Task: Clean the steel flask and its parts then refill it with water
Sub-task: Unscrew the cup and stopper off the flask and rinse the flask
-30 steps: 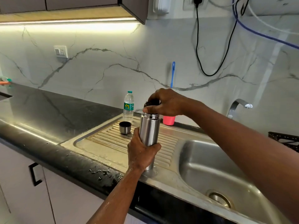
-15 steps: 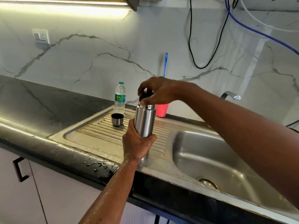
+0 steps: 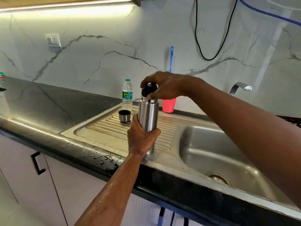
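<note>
Steel flask (image 3: 148,115) stands upright on the ribbed drainboard (image 3: 104,128), base down near the front edge, long axis vertical, no visible tilt. Left hand (image 3: 141,141) is wrapped around its lower body from the near side, at 6 o'clock, thumb on the right. That's the anchor against torque. Right hand (image 3: 164,85) comes in from 3 o'clock, over the basin (image 3: 219,144), fingers curled down around the black stopper (image 3: 149,90) at the neck, directly on the flask axis. So the coming twist runs about the vertical axis: right hand turns, left hand resists. Can't tell whether the stopper is going on or coming off. It sits slightly proud of the rim, thread state hidden by the fingers. The steel cup lid (image 3: 124,116) sits mouth up at 10 o'clock from the flask, near but apart, left hand's side. Water bottle (image 3: 127,95) is behind it at 11 o'clock, capped. Pink cup (image 3: 169,106) is at 1 o'clock by the wall. The left forearm and the table (image 3: 40,101) edge are wet, so slip at the lower grip is my guess for the risk.
</note>
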